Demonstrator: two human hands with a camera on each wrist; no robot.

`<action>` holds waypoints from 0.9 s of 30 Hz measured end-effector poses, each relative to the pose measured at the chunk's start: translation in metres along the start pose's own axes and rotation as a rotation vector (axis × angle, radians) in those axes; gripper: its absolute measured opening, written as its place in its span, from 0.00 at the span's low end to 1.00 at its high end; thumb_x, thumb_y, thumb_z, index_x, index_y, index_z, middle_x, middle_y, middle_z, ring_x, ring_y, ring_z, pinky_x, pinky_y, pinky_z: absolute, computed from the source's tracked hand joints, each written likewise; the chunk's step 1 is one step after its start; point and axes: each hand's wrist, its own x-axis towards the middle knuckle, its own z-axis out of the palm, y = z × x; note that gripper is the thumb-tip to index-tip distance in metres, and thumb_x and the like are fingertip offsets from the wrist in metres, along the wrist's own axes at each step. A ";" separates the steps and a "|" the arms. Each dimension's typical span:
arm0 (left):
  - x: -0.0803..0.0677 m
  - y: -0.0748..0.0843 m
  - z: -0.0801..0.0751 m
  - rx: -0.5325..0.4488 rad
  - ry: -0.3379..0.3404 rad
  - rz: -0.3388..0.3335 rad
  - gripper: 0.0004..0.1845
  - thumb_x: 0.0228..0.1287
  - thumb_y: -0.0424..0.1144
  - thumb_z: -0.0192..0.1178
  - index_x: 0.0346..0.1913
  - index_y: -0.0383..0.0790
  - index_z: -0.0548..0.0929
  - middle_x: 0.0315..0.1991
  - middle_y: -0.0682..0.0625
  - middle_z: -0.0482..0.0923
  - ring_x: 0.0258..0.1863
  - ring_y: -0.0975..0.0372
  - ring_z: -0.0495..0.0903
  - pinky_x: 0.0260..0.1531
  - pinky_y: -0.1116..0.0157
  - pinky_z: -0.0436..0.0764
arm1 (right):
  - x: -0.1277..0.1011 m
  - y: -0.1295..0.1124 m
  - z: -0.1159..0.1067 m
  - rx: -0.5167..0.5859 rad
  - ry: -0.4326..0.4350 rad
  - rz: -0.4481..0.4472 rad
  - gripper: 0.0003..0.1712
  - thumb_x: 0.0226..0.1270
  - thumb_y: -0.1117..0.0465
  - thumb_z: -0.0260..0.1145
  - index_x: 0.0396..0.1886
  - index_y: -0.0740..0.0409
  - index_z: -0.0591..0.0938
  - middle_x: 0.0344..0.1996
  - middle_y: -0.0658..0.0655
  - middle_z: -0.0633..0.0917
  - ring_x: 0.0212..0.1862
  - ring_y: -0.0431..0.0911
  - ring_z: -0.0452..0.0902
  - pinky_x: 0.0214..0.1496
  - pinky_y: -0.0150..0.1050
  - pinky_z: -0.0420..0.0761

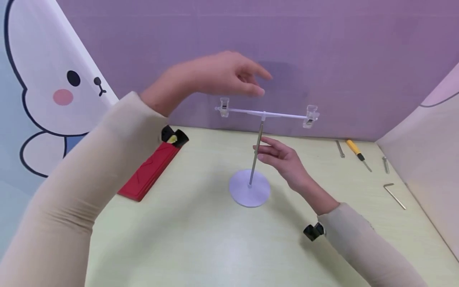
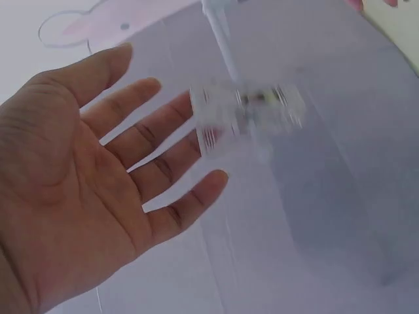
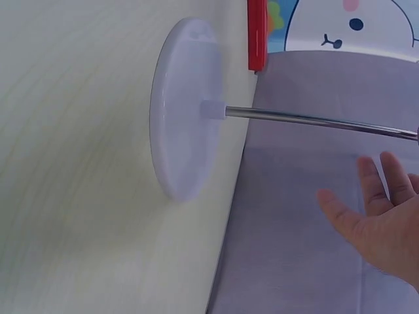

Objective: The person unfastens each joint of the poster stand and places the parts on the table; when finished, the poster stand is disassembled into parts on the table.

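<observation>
A display stand with a round white base (image 1: 250, 188), an upright metal rod (image 1: 256, 153) and a white crossbar (image 1: 279, 114) stands on the table. Each end of the bar carries a clear plastic clip, a left clip (image 1: 224, 107) and a right clip (image 1: 310, 116). Above the left half of the bar hovers my left hand (image 1: 229, 74), its fingers relaxed and holding nothing; the left wrist view shows the palm and a blurred clip (image 2: 249, 114) beyond the fingers. Close beside the rod is my right hand (image 1: 283, 161), fingers loosely extended; the right wrist view shows a gap between them.
A red flat case (image 1: 152, 171) lies at the left, partly behind my left sleeve. Along the right side lie a yellow-handled screwdriver (image 1: 354, 148), an L-shaped hex key (image 1: 395, 196), a bolt (image 1: 385, 164) and a small metal piece (image 1: 340, 149). A purple panel (image 1: 358, 59) closes off the back.
</observation>
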 end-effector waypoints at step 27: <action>0.022 0.012 0.031 0.039 -0.075 0.026 0.24 0.70 0.45 0.62 0.68 0.56 0.77 0.37 0.57 0.85 0.34 0.65 0.80 0.37 0.67 0.78 | 0.005 -0.003 0.013 0.065 0.044 -0.009 0.29 0.69 0.67 0.65 0.69 0.59 0.73 0.48 0.47 0.90 0.50 0.44 0.88 0.57 0.35 0.83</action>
